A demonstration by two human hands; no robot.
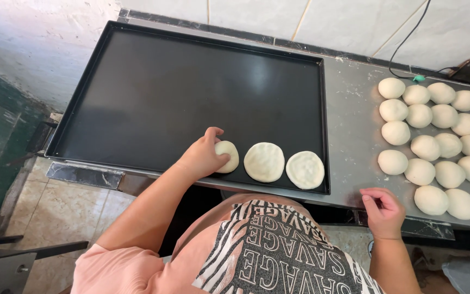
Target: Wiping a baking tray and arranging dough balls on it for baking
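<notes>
Steel counter [349,136] against a tiled wall, with a big black baking tray [153,87] on its left part. My left hand [202,155] presses down on a dough disc [228,156] at the tray's near edge, fingers curled over its left half, thumb on top; so that hand is closed on the dough disc, covering part of it. Two flattened dough discs [264,161] lie just to its right in the same row, near each other, the last one close to the tray's right rim. Rest of the tray is bare black surface, lots of room toward the far and left rims.

My right hand [382,209] rests on the counter's near edge, fingers loosely curled, holding nothing that I can see (palm side hidden, so not sure). Just beyond it sit the dough balls [436,136], packed in rows, touching, and cut off by the right frame edge, so count unclear. Black cable [403,43] runs down the wall to a dark object at the far right corner, hard to make out. My shirt hides the counter's front edge below the tray.
</notes>
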